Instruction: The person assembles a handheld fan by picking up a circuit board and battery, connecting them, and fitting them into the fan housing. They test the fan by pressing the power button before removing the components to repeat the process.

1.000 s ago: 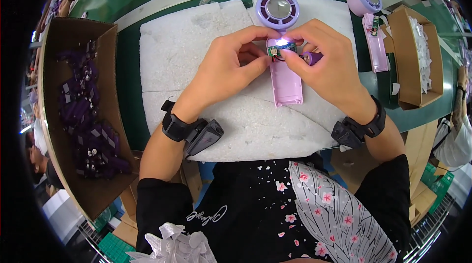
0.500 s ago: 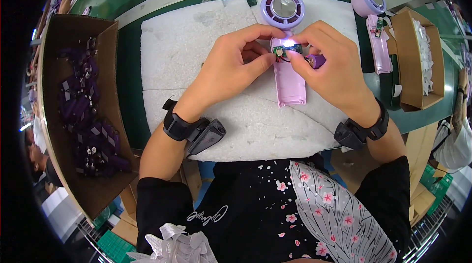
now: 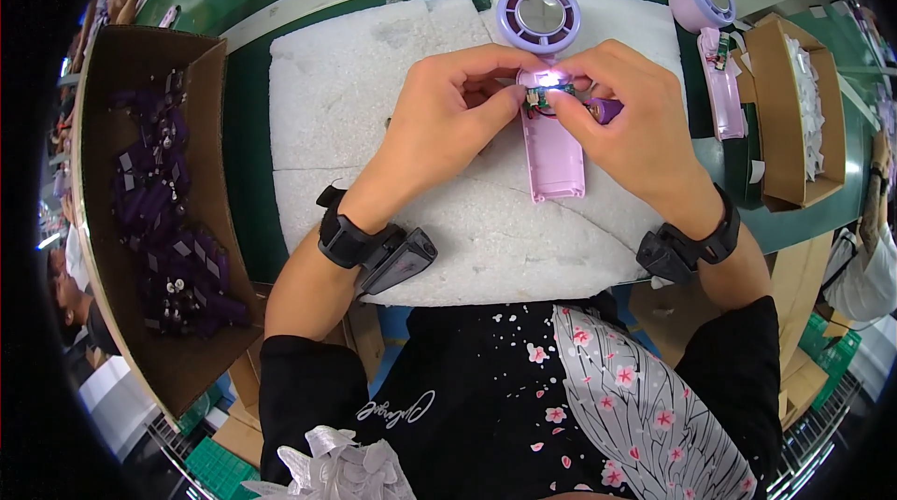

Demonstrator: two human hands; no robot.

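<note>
1. Left edge: the green table [image 3: 248, 164] shows as a narrow strip between the left cardboard box [image 3: 207, 112] and the white foam board [image 3: 327, 117].
2. Bare foam spreads left of the left hand [image 3: 453, 112] and below both hands, to the near edge by the person's torso.
3. Mid-board, the left hand grips the upper left edge of the pink handle shell [image 3: 558, 159] with thumb and forefinger; whether it also pinches the circuit board [image 3: 536, 101] I cannot tell.
4. That green board sits across the shell's upper end, a bright light shining on it. The fan head [image 3: 539, 16] lies just beyond, near the foam's far edge.
5. The right hand [image 3: 635, 112] grasps the board, thumb on top, with a purple cylinder [image 3: 605, 110] against its curled fingers.
6. Past the foam's right edge, a second pink shell [image 3: 723, 98] and a second fan head [image 3: 699, 3] narrow the room there.
7. Containers: the left box holds many purple cylinders [image 3: 154, 192], jumbled.
8. The right cardboard box [image 3: 787, 159] holds a heap of white pieces [image 3: 805, 107].
</note>
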